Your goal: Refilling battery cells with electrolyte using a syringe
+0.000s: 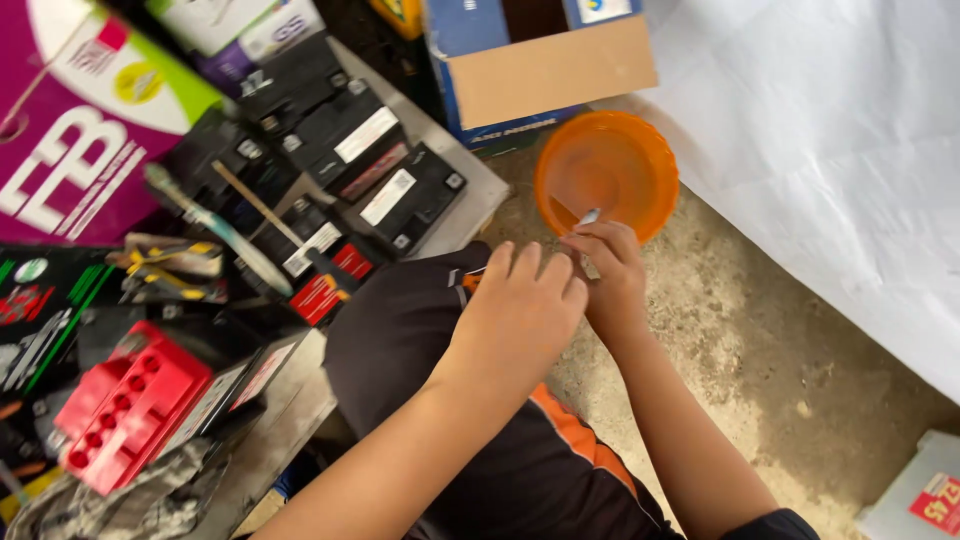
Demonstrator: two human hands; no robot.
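My left hand (520, 310) rests over my knee with its fingers curled, pressed against my right hand; whatever it holds is hidden. My right hand (608, 270) pinches a small thin metal tool (590, 216) whose tip sticks out toward an orange plastic bowl (606, 170) on the concrete floor. The bowl sits just beyond both hands. My knee, in dark shorts with an orange stripe (420, 330), lies under the left hand.
Several black batteries (350, 150) lie on a low board at the left, with a red battery top (125, 405), a brush (215, 228) and a stick. A blue cardboard box (545, 65) stands behind the bowl. White sheeting (830, 140) covers the right side.
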